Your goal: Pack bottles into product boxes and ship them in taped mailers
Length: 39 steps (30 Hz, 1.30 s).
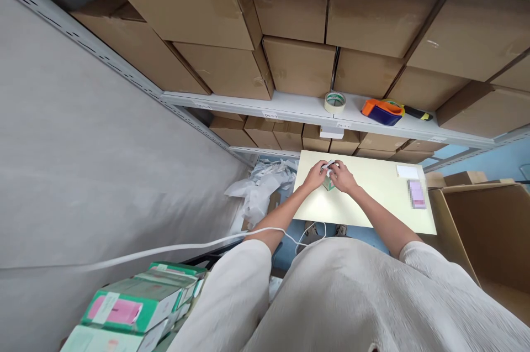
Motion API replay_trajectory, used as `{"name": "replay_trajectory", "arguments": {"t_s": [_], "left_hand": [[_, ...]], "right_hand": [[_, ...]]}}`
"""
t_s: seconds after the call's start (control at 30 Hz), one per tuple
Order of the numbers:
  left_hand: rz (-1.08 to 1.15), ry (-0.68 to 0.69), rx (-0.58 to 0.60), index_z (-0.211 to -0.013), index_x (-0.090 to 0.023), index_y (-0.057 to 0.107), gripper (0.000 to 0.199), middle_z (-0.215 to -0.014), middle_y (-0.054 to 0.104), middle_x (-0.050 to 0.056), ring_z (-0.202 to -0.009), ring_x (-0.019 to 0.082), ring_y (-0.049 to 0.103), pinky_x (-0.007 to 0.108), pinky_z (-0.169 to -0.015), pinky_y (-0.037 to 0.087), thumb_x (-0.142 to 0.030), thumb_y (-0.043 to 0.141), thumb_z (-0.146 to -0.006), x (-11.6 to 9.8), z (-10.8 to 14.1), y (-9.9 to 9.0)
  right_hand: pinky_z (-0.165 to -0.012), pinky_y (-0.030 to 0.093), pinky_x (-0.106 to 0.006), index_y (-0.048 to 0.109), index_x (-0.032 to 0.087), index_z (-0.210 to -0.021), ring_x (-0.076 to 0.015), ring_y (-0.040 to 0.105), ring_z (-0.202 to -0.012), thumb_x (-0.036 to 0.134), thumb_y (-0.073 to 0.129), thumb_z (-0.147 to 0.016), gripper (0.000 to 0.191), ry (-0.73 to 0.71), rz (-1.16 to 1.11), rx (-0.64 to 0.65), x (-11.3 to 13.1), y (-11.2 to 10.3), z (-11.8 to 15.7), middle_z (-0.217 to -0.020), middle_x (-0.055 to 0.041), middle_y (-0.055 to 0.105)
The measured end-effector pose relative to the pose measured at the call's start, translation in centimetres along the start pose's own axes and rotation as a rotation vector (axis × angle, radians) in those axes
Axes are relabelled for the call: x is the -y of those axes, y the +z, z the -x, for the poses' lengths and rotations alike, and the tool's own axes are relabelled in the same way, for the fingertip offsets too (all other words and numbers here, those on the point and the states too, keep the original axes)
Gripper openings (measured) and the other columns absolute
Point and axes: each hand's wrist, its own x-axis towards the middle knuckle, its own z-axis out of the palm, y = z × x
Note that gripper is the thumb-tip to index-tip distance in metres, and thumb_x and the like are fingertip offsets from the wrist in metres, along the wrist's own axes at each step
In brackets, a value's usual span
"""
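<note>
My left hand (315, 174) and my right hand (343, 177) are together over the left part of a pale yellow table (368, 197). Between them is a small green and white box (328, 184), its lower corner showing below the fingers. At its top, a white and dark edge, perhaps a flap, sits between the fingertips; fine detail is too small to make out. The fingers of both hands are bent around the upper part of the box.
A white card (408, 171) and a stack of pink-purple slips (417, 194) lie at the table's right. Ahead, a shelf (298, 106) bears cartons, a tape roll (334, 102) and an orange-blue tape dispenser (383, 111). A white cable (186, 248) crosses my left arm. An open carton (488, 219) stands right.
</note>
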Motion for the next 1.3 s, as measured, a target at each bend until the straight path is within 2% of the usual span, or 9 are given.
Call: {"name": "replay_trajectory", "arguments": {"t_s": [0.13,0.23,0.33,0.47,0.63,1.03,1.3], "left_hand": [[-0.016,-0.016,-0.019,-0.126,-0.024,0.066,0.032,-0.133,0.073,0.007,-0.123,0.023,0.068,0.039,-0.107,0.055,-0.018,0.052,-0.098,0.3,-0.1,0.2],[-0.008,-0.014,-0.02,-0.126,-0.023,0.065,0.031,-0.133,0.072,0.008,-0.123,0.024,0.068,0.04,-0.106,0.056,-0.018,0.052,-0.098,0.6,-0.1,0.4],[0.004,0.002,-0.017,-0.127,-0.023,0.065,0.029,-0.134,0.072,0.008,-0.123,0.024,0.068,0.039,-0.105,0.056,-0.022,0.053,-0.1,0.9,0.0,0.5],[-0.019,0.026,-0.007,-0.129,-0.024,0.065,0.03,-0.135,0.071,0.008,-0.123,0.024,0.068,0.039,-0.104,0.057,-0.024,0.054,-0.1,1.1,0.1,0.7],[-0.06,0.033,-0.009,-0.131,-0.022,0.066,0.037,-0.14,0.069,0.01,-0.13,0.025,0.065,0.041,-0.11,0.055,-0.019,0.059,-0.096,1.2,0.1,0.9],[-0.112,0.045,-0.015,-0.129,-0.023,0.071,0.036,-0.137,0.07,0.01,-0.128,0.025,0.067,0.04,-0.11,0.056,-0.016,0.066,-0.094,0.9,-0.4,1.1],[-0.121,0.052,-0.005,-0.129,-0.022,0.072,0.034,-0.135,0.07,0.011,-0.128,0.026,0.067,0.04,-0.11,0.056,-0.016,0.062,-0.097,0.8,-0.9,1.3]], "right_hand": [[-0.081,0.062,-0.047,0.059,0.023,-0.133,-0.0315,0.067,-0.11,0.044,0.053,-0.103,0.037,-0.06,-0.034,-0.04,-0.1,-0.1,0.0,-0.145,-0.0165,0.056],[-0.079,0.062,-0.047,0.054,0.023,-0.131,-0.029,0.07,-0.1,0.045,0.052,-0.103,0.036,-0.104,-0.091,-0.087,-0.5,0.1,0.6,-0.149,-0.0178,0.053],[-0.081,0.063,-0.047,0.052,0.024,-0.13,-0.0293,0.07,-0.105,0.045,0.051,-0.103,0.034,-0.13,-0.157,-0.168,-1.0,0.6,1.5,-0.154,-0.0188,0.05],[-0.09,0.064,-0.047,0.052,0.026,-0.131,-0.029,0.068,-0.114,0.043,0.052,-0.102,0.034,-0.118,-0.223,-0.244,-1.6,1.4,2.2,-0.14,-0.0151,0.06],[-0.095,0.064,-0.048,0.053,0.026,-0.132,-0.0281,0.068,-0.112,0.045,0.054,-0.102,0.035,-0.076,-0.277,-0.252,-2.2,1.9,2.1,-0.128,-0.0113,0.064],[-0.097,0.065,-0.051,0.055,0.028,-0.13,-0.0279,0.068,-0.113,0.048,0.055,-0.102,0.034,-0.064,-0.326,-0.289,-2.6,2.1,1.7,-0.127,-0.0107,0.062],[-0.099,0.066,-0.048,0.064,0.029,-0.136,-0.0278,0.068,-0.118,0.052,0.054,-0.105,0.04,-0.082,-0.328,-0.338,-2.9,2.3,1.7,-0.133,-0.0123,0.055]]}}
